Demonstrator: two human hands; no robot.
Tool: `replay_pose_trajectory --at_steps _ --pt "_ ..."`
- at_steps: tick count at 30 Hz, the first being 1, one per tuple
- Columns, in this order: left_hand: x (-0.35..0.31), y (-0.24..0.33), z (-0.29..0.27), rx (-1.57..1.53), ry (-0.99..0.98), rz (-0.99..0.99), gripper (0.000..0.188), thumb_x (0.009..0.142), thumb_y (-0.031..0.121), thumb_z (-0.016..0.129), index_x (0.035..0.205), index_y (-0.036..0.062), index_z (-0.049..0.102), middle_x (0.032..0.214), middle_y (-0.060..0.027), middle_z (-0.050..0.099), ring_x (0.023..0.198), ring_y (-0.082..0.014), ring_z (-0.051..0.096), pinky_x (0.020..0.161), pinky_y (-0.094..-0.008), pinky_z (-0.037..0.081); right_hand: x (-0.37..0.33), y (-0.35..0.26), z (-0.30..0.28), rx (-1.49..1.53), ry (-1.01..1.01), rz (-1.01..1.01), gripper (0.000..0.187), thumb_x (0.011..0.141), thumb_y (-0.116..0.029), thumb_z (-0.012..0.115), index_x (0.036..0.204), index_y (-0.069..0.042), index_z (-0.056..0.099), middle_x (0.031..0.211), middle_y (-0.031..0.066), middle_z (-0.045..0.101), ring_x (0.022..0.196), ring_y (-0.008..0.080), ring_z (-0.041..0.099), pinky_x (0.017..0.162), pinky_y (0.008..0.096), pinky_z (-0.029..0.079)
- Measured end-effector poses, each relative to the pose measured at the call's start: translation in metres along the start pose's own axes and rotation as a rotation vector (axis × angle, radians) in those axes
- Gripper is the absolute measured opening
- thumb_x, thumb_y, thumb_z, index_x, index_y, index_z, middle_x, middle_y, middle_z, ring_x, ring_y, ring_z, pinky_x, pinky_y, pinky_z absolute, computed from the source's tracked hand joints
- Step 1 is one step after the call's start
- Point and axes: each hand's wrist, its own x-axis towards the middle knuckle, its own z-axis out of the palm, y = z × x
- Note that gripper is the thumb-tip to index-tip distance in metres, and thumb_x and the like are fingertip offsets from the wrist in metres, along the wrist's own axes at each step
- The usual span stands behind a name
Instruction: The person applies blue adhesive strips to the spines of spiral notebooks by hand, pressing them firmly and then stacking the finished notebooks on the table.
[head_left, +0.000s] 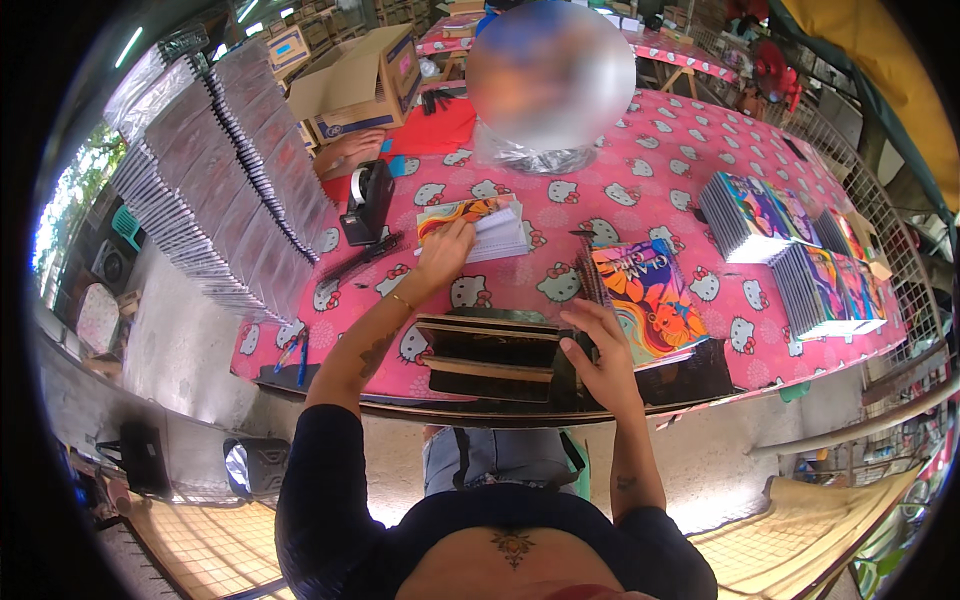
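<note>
On the pink tablecloth, my left hand (448,248) reaches forward, its bent fingers on a small notebook (498,235) with white pages and a colourful cover partly turned back. My right hand (606,352) has its fingers apart and empty. It is beside the right end of a black wooden holder (490,356) with a slot, near the table's front edge. Just beyond that hand lies a stack of bright illustrated covers (655,300), orange, purple and blue. Part of the notebook is hidden under my left fingers.
A black tape dispenser (370,203) stands left of the notebook. Tall plastic-wrapped stacks (215,185) rise at the left, by an open cardboard box (360,85). Finished-looking notebook stacks (800,250) sit at the right. Another person's hand (348,150) rests across the table.
</note>
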Motion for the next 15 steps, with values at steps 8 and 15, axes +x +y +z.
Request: replay_pose_trajectory --at_steps 8,15 --pt "0.043 -0.009 -0.077 0.069 0.062 -0.054 0.027 0.092 0.01 0.064 0.117 0.0065 0.055 0.098 -0.0201 0.064 0.087 -0.0381 0.067 0.072 -0.0475 0.055 0.004 -0.003 0.004 0.022 -0.025 -0.02 0.043 0.088 -0.009 0.073 0.13 -0.005 0.062 0.13 0.0194 0.059 0.121 0.0361 0.058 0.101 0.0399 0.046" --pt "0.089 0.096 -0.227 -0.401 -0.024 0.295 0.035 0.092 0.007 0.063 0.127 0.0072 0.06 0.103 -0.0164 0.069 0.088 -0.0395 0.066 0.074 -0.0473 0.052 0.03 0.0 0.011 0.249 0.203 0.035 0.063 0.087 -0.004 0.075 0.142 0.001 0.045 0.125 0.0151 0.062 0.113 0.0223 0.061 0.098 0.0366 0.047"
